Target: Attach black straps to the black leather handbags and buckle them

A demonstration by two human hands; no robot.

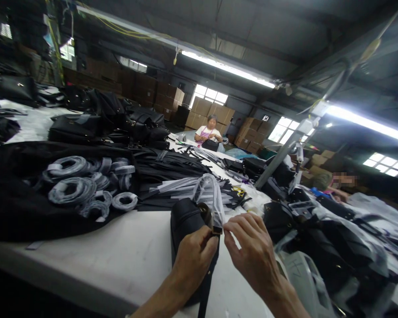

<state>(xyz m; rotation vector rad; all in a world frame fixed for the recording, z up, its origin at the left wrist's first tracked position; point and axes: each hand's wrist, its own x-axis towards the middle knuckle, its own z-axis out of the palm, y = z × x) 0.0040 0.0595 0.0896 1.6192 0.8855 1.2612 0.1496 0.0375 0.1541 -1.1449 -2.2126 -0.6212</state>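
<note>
Nearest the camera, the left hand [197,249] reaches in from below, thumb and forefinger pinching a black strip [204,293] just under a metal fitting [216,230]. Right of that pinch, the right hand [254,247] is loosely curled, its thumb parted from the forefinger; the forefinger's tip is at the fitting's edge, and I cannot tell whether it grips anything. A black bag [185,216] stands on the pale table [102,263] just beyond and left of the left fingers, and a film-wrapped strap [207,187] arches up from the fitting, away from both hands.

Judging by this, the step in hand is close work joining strap and fitting; the next move calls for a firm left pinch and a fine touch from the right fingertips.

Right of the right hand is a pale plastic box [305,278] bearing a drawn mark, perhaps an H, which I cannot read surely. Beyond the left fingers, wrapped coils [71,191] lie on black cloth; their pale bands show no legible writing. Farther past the fingertips are loose straps [172,165], then a co-worker [205,132] handling a dark bag, and cartons [199,115] whose printing is too small to read. No brand can be made out.
</note>
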